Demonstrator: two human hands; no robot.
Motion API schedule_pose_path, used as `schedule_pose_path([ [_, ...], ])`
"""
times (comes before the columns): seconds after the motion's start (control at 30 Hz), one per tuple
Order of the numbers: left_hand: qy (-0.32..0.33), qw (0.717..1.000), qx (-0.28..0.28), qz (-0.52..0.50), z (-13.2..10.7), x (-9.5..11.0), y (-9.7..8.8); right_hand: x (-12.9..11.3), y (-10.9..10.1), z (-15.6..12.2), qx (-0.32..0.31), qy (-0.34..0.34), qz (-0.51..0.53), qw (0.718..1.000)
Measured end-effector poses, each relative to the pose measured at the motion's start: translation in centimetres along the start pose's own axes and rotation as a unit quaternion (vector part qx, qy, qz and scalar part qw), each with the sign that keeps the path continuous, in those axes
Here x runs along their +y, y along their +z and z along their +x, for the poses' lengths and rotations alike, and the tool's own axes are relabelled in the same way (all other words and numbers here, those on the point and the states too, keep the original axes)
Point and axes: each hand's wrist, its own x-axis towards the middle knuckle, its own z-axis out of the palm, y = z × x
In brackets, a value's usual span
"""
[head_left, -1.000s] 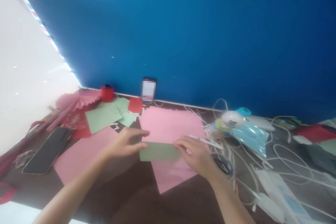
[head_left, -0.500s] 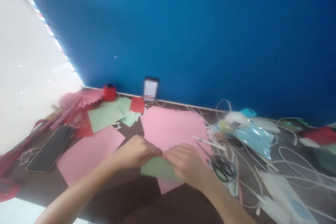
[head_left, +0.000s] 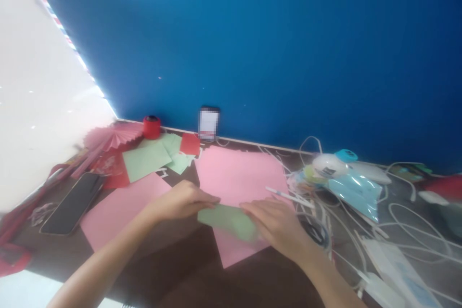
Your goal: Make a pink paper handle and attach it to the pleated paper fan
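Observation:
A folded strip of pale green paper [head_left: 228, 219] lies over a pink sheet [head_left: 238, 178] on the dark table [head_left: 187, 269]. My left hand [head_left: 182, 201] pinches the strip's left end with fingers pressed together. At the strip's right end my right hand [head_left: 277, 224] is closed over it, fingers curled down onto the paper. The strip is tilted, its right end lower and partly hidden under my right hand.
A second pink sheet [head_left: 121, 207] and a black phone [head_left: 72, 197] lie at left. Green papers [head_left: 146, 160], a red square [head_left: 190, 144], a pink fan [head_left: 110, 137] and a red tape roll [head_left: 151, 126] sit at the back. Scissors [head_left: 317, 233], a pen [head_left: 287, 196], white cables [head_left: 397, 221] and bags crowd the right.
My hands came together over the green strip half a second ago and have now moved apart to its ends. The strip has turned slightly, right end lower.

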Motion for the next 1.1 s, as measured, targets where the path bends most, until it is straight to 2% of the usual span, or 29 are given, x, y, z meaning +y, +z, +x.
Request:
schedule_pose_path([
  [0.1, -0.003, 1.0, -0.022, -0.018, -0.1, -0.2, -0.3, 0.5, 0.0, -0.5, 0.007, 0.008, 0.002, 1.0],
  [0.33, -0.031, 0.996, -0.019, -0.077, -0.8, -1.5, -0.3, 1.8, 0.4, -1.7, 0.009, 0.014, 0.015, 1.0],
  [0.5, -0.095, 0.988, -0.005, -0.124, -0.9, -2.2, -0.4, 2.6, 0.5, -2.1, 0.043, 0.014, -0.024, 0.999],
  [0.6, -0.101, 0.986, 0.04, -0.128, -0.8, -2.5, 0.0, 2.6, 0.6, -1.8, 0.107, 0.032, -0.045, 0.993],
  [0.67, -0.086, 0.985, 0.118, -0.089, -0.8, -2.4, 0.5, 2.1, 0.8, -1.4, 0.187, 0.073, -0.057, 0.978],
  [0.73, -0.07, 0.968, 0.24, -0.004, -0.7, -2.2, 1.3, 1.2, 1.2, -0.9, 0.263, 0.134, -0.03, 0.955],
  [0.77, -0.057, 0.952, 0.296, 0.053, -0.7, -2.0, 1.7, 0.7, 1.5, -0.7, 0.28, 0.172, 0.015, 0.945],
  [0.8, -0.037, 0.935, 0.333, 0.114, -0.8, -1.8, 2.2, 0.1, 1.9, -0.4, 0.278, 0.21, 0.082, 0.934],
  [0.83, -0.007, 0.92, 0.352, 0.173, -0.9, -1.6, 2.8, -0.3, 2.4, -0.1, 0.246, 0.249, 0.174, 0.92],
  [0.87, 0.029, 0.913, 0.339, 0.224, -1.0, -1.4, 3.5, -0.8, 3.1, 0.3, 0.194, 0.291, 0.283, 0.893],
  [0.9, 0.069, 0.909, 0.314, 0.267, -1.1, -1.4, 4.3, -1.1, 3.8, 0.6, 0.133, 0.32, 0.395, 0.851],
  [0.97, 0.132, 0.899, 0.261, 0.324, -1.4, -1.5, 6.0, -1.4, 5.4, 1.1, 0.054, 0.339, 0.569, 0.747],
  [1.0, 0.144, 0.899, 0.234, 0.342, -1.6, -1.6, 6.8, -1.4, 6.2, 1.4, 0.046, 0.347, 0.615, 0.706],
  [1.03, 0.156, 0.896, 0.219, 0.352, -1.7, -1.9, 7.5, -1.4, 7.0, 1.5, 0.049, 0.359, 0.641, 0.677],
  [1.1, 0.175, 0.897, 0.195, 0.356, -1.7, -2.3, 8.6, -1.3, 8.4, 1.7, 0.064, 0.385, 0.658, 0.644],
])
